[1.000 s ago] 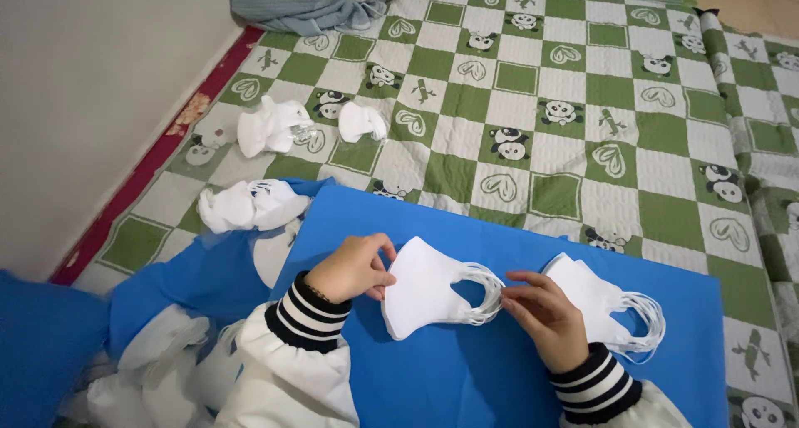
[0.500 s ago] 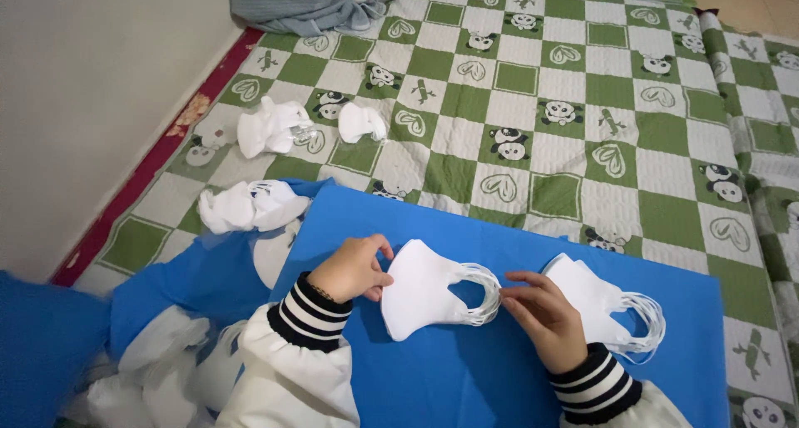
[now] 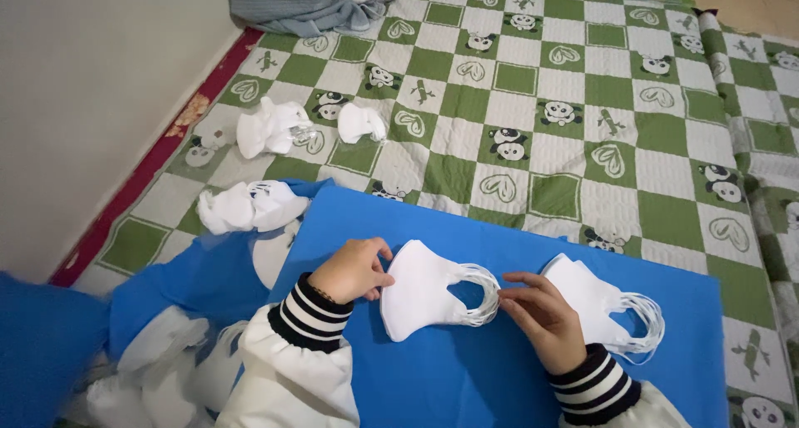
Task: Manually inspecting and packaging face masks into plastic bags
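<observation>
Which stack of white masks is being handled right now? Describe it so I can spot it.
Find the blue board lying on the green checked quilt. Two white mask stacks sit on it; the one meant lies between the left hand and right hand, unlike the right-edge stack.

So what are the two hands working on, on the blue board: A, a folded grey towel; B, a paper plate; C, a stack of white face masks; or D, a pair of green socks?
C: both hands touch a stack of white face masks with ear loops.
</observation>
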